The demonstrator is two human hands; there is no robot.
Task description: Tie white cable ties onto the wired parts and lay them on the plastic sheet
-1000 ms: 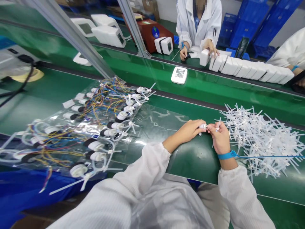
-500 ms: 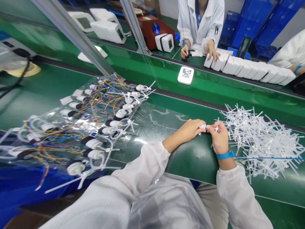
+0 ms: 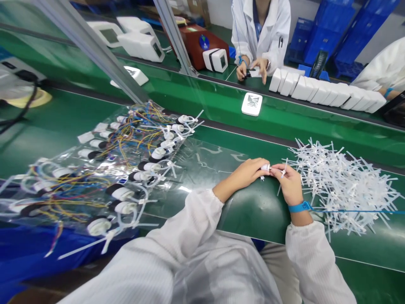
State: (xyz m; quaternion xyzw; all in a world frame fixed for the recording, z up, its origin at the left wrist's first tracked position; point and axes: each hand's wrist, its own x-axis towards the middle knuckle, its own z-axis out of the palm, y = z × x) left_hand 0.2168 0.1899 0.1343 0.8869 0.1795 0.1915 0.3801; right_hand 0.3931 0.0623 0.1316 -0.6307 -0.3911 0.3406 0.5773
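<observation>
My left hand (image 3: 248, 174) is closed around a small white cylindrical part (image 3: 265, 167), and most of that part is hidden by the fingers. My right hand (image 3: 290, 185) meets it from the right, thumb and fingertips pinched at its end. A thin white tube piece with a small connector (image 3: 283, 172) sticks out from between the right fingers. Below the left fingertips a small white tip (image 3: 262, 178) shows. Close by on the right lies a big pile of white tube pieces (image 3: 344, 190).
On the left, white-and-black cylinders with wires and tubes (image 3: 123, 192) lie on clear plastic sheeting (image 3: 209, 158). Behind the bench runs a green belt (image 3: 221, 95) bearing a white square case (image 3: 252, 104). Across it, a co-worker (image 3: 261, 38) sits by a row of white cases (image 3: 325, 90).
My hands stay together on the white part, with only slight movement. The white case on the belt has shifted right. The co-worker's hand has left the row of cases.
</observation>
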